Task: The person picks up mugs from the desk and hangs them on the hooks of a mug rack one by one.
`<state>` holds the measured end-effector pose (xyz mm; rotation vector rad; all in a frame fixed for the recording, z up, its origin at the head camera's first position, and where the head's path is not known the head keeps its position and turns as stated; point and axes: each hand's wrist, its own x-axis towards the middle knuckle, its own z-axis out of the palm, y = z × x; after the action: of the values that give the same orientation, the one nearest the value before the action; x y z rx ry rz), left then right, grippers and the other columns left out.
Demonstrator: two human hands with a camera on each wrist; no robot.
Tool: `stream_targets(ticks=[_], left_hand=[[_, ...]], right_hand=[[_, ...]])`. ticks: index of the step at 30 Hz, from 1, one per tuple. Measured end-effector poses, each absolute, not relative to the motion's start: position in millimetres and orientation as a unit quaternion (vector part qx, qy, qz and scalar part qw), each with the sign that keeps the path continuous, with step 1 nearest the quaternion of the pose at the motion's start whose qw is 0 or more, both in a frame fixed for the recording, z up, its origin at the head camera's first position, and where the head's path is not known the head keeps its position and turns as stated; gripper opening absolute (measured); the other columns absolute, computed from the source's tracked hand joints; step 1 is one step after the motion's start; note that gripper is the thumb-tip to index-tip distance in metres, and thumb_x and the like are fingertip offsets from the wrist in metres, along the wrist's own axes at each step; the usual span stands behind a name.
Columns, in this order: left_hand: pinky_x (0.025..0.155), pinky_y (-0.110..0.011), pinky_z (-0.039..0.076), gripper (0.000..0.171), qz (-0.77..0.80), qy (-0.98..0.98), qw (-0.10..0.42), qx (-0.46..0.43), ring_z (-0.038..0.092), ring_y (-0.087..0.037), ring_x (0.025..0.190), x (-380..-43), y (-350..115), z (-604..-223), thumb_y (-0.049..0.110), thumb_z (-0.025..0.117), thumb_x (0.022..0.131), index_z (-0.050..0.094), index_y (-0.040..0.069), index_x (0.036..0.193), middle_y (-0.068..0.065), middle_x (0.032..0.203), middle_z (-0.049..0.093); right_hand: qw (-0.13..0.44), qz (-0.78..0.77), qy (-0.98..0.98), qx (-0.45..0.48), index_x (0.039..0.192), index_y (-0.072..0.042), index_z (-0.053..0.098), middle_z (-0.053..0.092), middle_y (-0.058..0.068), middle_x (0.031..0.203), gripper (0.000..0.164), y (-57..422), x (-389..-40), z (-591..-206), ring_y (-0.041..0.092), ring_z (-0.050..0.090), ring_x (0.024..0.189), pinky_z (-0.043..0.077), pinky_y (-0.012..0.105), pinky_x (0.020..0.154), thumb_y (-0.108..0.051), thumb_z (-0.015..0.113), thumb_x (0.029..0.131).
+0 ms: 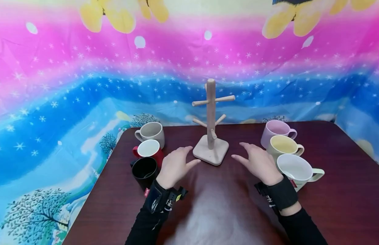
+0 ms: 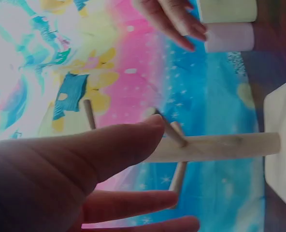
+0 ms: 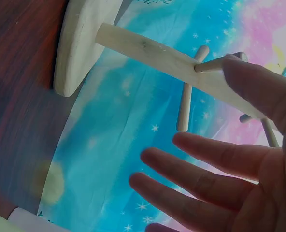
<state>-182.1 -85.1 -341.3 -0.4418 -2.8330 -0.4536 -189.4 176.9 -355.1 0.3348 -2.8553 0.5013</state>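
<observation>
A wooden mug tree [image 1: 211,115] with several pegs stands upright on its square base [image 1: 204,149] near the back of the table, its pegs bare. Left of it, my left hand [image 1: 174,166] hovers with fingers extended and thumb spread, holding nothing. On the other side my right hand [image 1: 259,162] is held out the same way, fingers spread apart in the right wrist view. Beside the left hand a black mug [image 1: 144,170], a red mug [image 1: 150,149] and a grey mug [image 1: 152,132] form a row. A white mug [image 1: 294,168], a yellow mug [image 1: 284,145] and a pink mug [image 1: 276,131] stand beside the right hand.
The dark wooden table [image 1: 220,211] has rounded back corners. Behind it hangs a colourful cloth [image 1: 177,61] with snowflakes and trees, reaching down past the left table edge. Mug handles on the left row point left, those on the right row point right.
</observation>
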Motion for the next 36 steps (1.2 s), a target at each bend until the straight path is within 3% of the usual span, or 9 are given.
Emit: stream_targets(ticks=[6,13,17,20,23,25,27,33,36], left_hand=[[0.059,-0.030,0.048,0.040,-0.193,-0.962,0.120,-0.149,0.065,-0.017,0.080,-175,-99,-330,0.041,0.067,0.080,0.065,0.016,0.112,0.000,0.096,0.070],[0.070,-0.037,0.049,0.024,-0.226,-0.951,0.171,-0.121,0.065,-0.019,0.084,-166,-145,-310,0.032,0.062,0.087,0.069,0.018,0.105,0.000,0.093,0.071],[0.066,-0.035,0.044,0.019,-0.215,-0.952,0.196,-0.093,0.058,-0.019,0.072,-166,-194,-304,0.023,0.058,0.091,0.070,0.014,0.103,-0.005,0.093,0.070],[0.065,-0.034,0.041,0.021,-0.205,-0.960,0.163,-0.095,0.055,-0.021,0.069,-168,-236,-307,0.014,0.055,0.091,0.067,0.010,0.107,-0.010,0.095,0.069],[0.073,-0.040,0.048,0.024,-0.208,-0.968,0.092,-0.102,0.062,-0.029,0.083,-173,-273,-316,0.009,0.056,0.090,0.064,0.006,0.112,-0.016,0.104,0.067],[0.079,-0.045,0.049,0.029,-0.211,-0.970,0.045,-0.111,0.062,-0.034,0.097,-178,-291,-326,0.009,0.059,0.087,0.061,0.004,0.116,-0.019,0.109,0.064],[0.081,-0.046,0.049,0.034,-0.221,-0.968,0.009,-0.121,0.061,-0.035,0.101,-185,-302,-337,0.011,0.063,0.085,0.060,0.004,0.119,-0.019,0.112,0.063],[0.080,-0.039,0.052,0.037,-0.269,-0.948,-0.025,-0.168,0.063,-0.028,0.102,-205,-308,-366,0.026,0.066,0.085,0.063,0.011,0.118,-0.011,0.112,0.066],[0.077,-0.032,0.053,0.032,-0.285,-0.942,-0.024,-0.175,0.065,-0.025,0.097,-213,-308,-373,0.024,0.064,0.086,0.065,0.011,0.115,-0.010,0.108,0.068]], right_hand=[[0.110,0.173,-0.971,0.121,0.116,0.001,0.060,0.066,0.021,0.105,0.050,173,-189,-355,0.032,0.065,0.086,0.053,0.041,0.063,-0.037,0.065,0.083],[0.120,0.176,-0.969,0.123,0.112,0.000,0.063,0.069,0.018,0.097,0.046,171,-188,-357,0.028,0.065,0.075,0.050,0.034,0.054,-0.035,0.067,0.082],[0.118,0.172,-0.970,0.124,0.111,0.000,0.063,0.070,0.015,0.089,0.046,172,-188,-358,0.024,0.064,0.067,0.046,0.030,0.049,-0.035,0.067,0.082],[0.113,0.174,-0.970,0.124,0.111,0.000,0.063,0.069,0.012,0.081,0.045,173,-188,-357,0.020,0.062,0.062,0.044,0.027,0.047,-0.035,0.067,0.082],[0.109,0.175,-0.971,0.125,0.111,0.000,0.063,0.069,0.012,0.080,0.046,174,-188,-356,0.018,0.060,0.059,0.043,0.026,0.045,-0.035,0.067,0.082],[0.106,0.175,-0.971,0.124,0.111,0.000,0.063,0.068,0.011,0.078,0.045,174,-189,-355,0.017,0.058,0.057,0.041,0.026,0.044,-0.034,0.068,0.082],[0.100,0.172,-0.972,0.124,0.111,0.000,0.063,0.068,0.011,0.079,0.045,173,-189,-356,0.016,0.057,0.056,0.040,0.025,0.044,-0.034,0.068,0.082],[0.082,0.164,-0.976,0.119,0.110,-0.001,0.063,0.068,0.010,0.079,0.045,169,-189,-359,0.017,0.058,0.061,0.040,0.027,0.045,-0.036,0.067,0.082],[0.081,0.166,-0.976,0.119,0.110,-0.002,0.064,0.069,0.012,0.083,0.044,168,-189,-360,0.018,0.060,0.063,0.042,0.027,0.047,-0.036,0.067,0.082]])
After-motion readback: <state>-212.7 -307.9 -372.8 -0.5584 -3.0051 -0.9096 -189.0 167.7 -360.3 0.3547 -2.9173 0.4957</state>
